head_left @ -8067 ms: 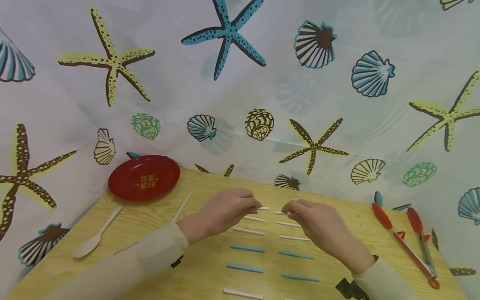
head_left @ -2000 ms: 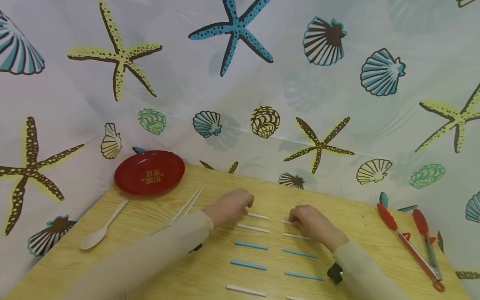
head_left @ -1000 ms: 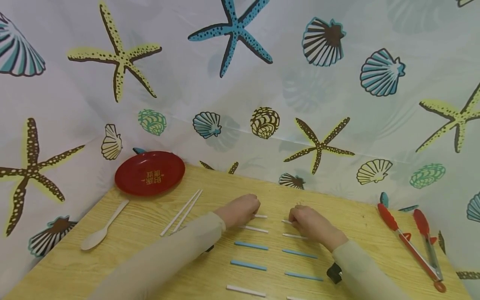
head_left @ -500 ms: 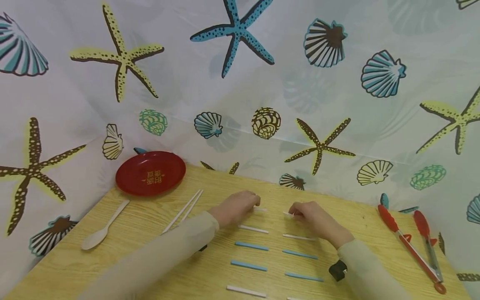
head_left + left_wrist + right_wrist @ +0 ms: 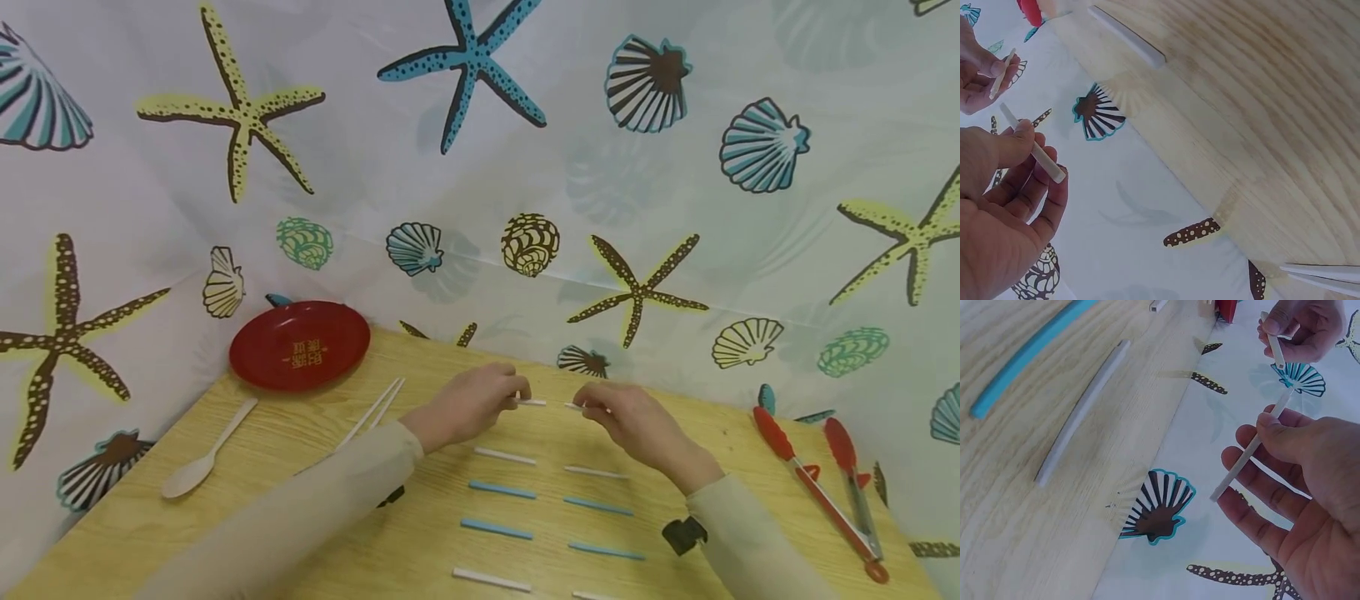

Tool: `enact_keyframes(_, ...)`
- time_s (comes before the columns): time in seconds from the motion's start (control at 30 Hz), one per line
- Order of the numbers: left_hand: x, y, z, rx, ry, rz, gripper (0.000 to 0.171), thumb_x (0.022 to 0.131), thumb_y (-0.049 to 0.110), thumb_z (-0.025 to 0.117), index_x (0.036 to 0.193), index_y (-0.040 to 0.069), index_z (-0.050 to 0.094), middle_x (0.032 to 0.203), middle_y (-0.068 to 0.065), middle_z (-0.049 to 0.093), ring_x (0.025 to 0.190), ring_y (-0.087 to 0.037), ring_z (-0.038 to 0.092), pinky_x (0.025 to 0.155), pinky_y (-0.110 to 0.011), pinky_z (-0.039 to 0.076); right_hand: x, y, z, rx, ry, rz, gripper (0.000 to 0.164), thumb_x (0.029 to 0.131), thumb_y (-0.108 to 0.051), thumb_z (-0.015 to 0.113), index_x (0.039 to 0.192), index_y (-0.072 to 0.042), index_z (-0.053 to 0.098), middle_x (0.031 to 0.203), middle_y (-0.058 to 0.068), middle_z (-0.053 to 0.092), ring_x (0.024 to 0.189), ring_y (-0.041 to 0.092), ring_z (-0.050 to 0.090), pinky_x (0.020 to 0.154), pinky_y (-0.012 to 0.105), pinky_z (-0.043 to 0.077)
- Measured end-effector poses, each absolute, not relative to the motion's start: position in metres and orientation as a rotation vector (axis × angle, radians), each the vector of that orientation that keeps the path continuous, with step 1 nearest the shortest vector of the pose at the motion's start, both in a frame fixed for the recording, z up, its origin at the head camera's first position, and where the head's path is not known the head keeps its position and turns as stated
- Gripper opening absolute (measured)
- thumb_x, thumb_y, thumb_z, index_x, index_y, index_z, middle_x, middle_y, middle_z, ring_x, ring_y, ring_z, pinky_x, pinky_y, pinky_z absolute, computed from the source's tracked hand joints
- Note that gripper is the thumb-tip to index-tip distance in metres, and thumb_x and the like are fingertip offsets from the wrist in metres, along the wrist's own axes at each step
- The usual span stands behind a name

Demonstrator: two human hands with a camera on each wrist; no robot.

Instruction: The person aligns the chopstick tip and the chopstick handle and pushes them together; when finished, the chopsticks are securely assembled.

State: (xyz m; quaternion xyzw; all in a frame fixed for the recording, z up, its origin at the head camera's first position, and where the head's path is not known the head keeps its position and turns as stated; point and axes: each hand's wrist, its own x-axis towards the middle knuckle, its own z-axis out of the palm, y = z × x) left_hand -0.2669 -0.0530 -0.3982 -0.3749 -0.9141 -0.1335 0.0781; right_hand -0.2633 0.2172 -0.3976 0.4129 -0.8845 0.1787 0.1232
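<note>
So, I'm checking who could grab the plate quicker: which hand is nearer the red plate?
Left. The left hand is to the right of the red plate; the right hand is farther right, beyond the left.

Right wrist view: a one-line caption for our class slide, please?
Right grip holds one white stick, left grip another; a blue stick lies on the table.

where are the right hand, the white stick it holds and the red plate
Right hand (image 5: 1322, 497), right wrist view, middle of the hand
White stick (image 5: 1250, 447), right wrist view, middle of its length
Red plate (image 5: 300, 347), head view, its centre
</note>
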Motion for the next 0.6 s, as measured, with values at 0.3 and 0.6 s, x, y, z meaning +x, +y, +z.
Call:
enact_keyframes(0.3,-0.2611,-0.0494,-0.3952,-1.142,-2.716,-0.494,0.015,0.099,0.009,0.062,0.111,0.014,0.068,0.094,0.002,0.058,0.083,-0.011,0.059,0.07,-0.025,0.051,-0.2582,0.2097,-0.3953,1.272,-2.509,0.525,0.019,0.091,-0.001,0.07,0.107,-0.011,0.068,0.101,-0.002,0.069,0.083,0.013,0.065,0.07,0.032,0.054)
enact_keyframes(0.6,-0.2588,-0.0452,-0.3986,-1.123,-2.739,-0.514,0.014,0.1,0.01,0.06,0.111,0.014,0.067,0.093,0.003,0.057,0.082,-0.01,0.059,0.068,-0.023,0.05,-0.2555,0.2092,-0.3978,1.235,-2.522,0.479,0.019,0.091,-0.002,0.07,0.108,-0.012,0.067,0.1,-0.002,0.068,0.076,0.012,0.063,0.067,0.031,0.053)
